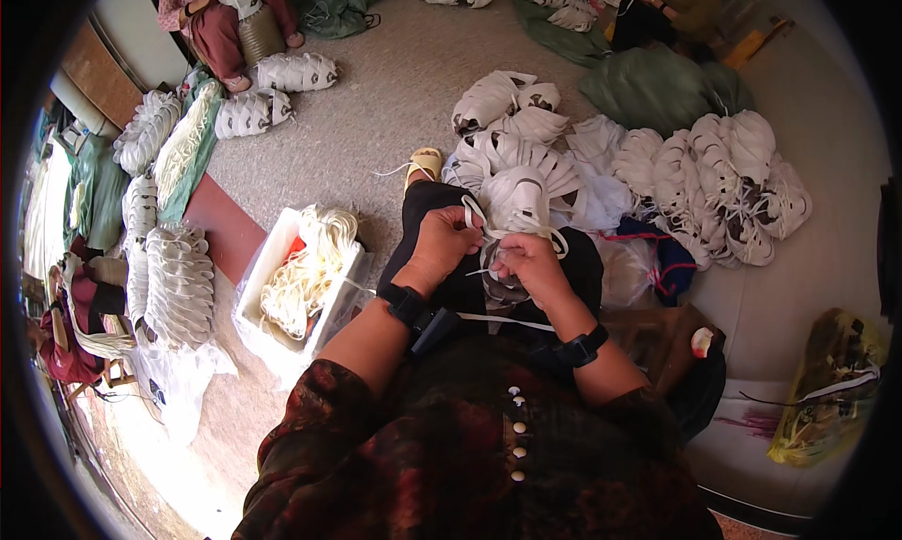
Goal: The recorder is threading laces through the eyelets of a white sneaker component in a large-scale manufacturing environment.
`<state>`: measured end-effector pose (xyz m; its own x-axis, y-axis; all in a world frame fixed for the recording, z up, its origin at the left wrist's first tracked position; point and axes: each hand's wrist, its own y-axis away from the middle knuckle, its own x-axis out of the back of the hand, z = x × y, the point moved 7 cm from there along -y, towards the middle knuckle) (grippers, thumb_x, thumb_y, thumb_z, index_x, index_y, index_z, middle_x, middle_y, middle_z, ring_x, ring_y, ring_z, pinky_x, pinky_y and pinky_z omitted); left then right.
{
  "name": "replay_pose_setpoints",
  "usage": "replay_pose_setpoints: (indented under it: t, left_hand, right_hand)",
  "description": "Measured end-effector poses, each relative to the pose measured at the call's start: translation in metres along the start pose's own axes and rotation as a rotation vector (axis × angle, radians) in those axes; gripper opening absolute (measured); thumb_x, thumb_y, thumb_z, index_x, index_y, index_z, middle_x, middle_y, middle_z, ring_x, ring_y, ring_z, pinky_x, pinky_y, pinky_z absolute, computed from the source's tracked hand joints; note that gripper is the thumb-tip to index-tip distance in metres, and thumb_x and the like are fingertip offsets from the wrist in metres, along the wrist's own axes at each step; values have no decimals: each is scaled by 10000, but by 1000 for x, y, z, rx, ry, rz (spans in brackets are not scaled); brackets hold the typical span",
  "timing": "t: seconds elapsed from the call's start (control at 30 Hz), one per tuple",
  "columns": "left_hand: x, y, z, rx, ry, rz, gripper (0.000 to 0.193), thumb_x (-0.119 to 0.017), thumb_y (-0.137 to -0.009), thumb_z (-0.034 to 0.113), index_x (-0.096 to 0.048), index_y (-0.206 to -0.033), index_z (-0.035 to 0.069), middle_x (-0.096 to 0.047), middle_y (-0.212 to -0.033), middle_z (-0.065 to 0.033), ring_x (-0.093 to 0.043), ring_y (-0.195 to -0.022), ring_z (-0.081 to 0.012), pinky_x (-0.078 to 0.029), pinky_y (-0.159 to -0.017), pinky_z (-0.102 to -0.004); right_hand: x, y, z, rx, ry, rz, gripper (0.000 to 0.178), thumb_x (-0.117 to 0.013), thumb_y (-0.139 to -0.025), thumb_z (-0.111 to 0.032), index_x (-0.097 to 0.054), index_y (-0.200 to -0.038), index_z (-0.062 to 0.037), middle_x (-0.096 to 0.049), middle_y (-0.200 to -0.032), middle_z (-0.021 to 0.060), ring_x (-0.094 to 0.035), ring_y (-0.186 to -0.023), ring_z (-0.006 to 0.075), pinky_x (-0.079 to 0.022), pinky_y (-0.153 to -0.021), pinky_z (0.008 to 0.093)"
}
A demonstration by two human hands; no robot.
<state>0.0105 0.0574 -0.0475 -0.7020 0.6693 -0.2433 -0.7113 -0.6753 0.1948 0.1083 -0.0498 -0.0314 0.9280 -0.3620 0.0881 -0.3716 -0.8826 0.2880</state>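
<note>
On my lap lies a white shoe upper [517, 199], its toe pointing away from me. My left hand [443, 244] is at the shoe's left side, fingers pinched on a white shoelace [473, 209]. At the opening, my right hand [528, 263] is closed, its fingertips pressed together against the shoe; what they pinch is too small to make out. Another stretch of white lace loops out beside the right hand, and a loose length crosses my lap below both wrists.
A white box [246, 300] full of cream laces [315, 275] stands left of my legs. Stacked white shoes [709, 178] lie ahead and to the right, near a green sack [662, 87]. More shoe stacks [177, 282] line the left. Other people sit at the far side and far left.
</note>
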Motion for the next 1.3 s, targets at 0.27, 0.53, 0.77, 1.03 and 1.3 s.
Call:
replay_pose_setpoints:
  t: [0.27,0.53,0.77,1.03,1.3]
  left_hand:
    - [-4,-7,10,-192,-494,97,58,-610,-742,-37,-575,-757,7,-595,-635,-25,-578,-547,-88,-460,-498,-190]
    - [-3,-9,7,-174,-482,179,41,-608,-711,43,-592,-701,7,-599,-621,-147,-617,-585,-257,-483,-572,-329]
    - [-18,7,24,-305,-766,161,94,-635,-694,105,-602,-693,17,-590,-655,-191,-596,-657,-363,-483,-596,-403]
    - [-30,20,34,-442,-919,155,69,-607,-686,110,-595,-679,42,-593,-671,-190,-596,-676,-367,-488,-610,-424]
    - [-25,14,19,-332,-842,99,144,-602,-682,25,-652,-817,27,-649,-725,-140,-648,-683,-250,-502,-637,-317]
  right_hand:
    - [-7,6,1,-91,-144,-39,159,-501,-821,10,-541,-965,64,-607,-734,114,-562,-629,135,-455,-588,233]
    - [-9,7,2,-43,-65,-46,200,-493,-808,19,-539,-997,67,-595,-706,100,-541,-590,128,-446,-561,236]
    - [-7,6,5,-47,-51,8,214,-508,-780,3,-557,-984,48,-601,-698,126,-569,-587,174,-455,-562,272]
    - [-18,18,-41,429,1037,248,145,-565,-693,-31,-596,-834,-19,-571,-808,167,-567,-797,343,-461,-689,428]
    - [-18,12,-37,648,1129,317,116,-589,-646,-10,-541,-748,-38,-527,-726,123,-569,-686,310,-469,-579,402]
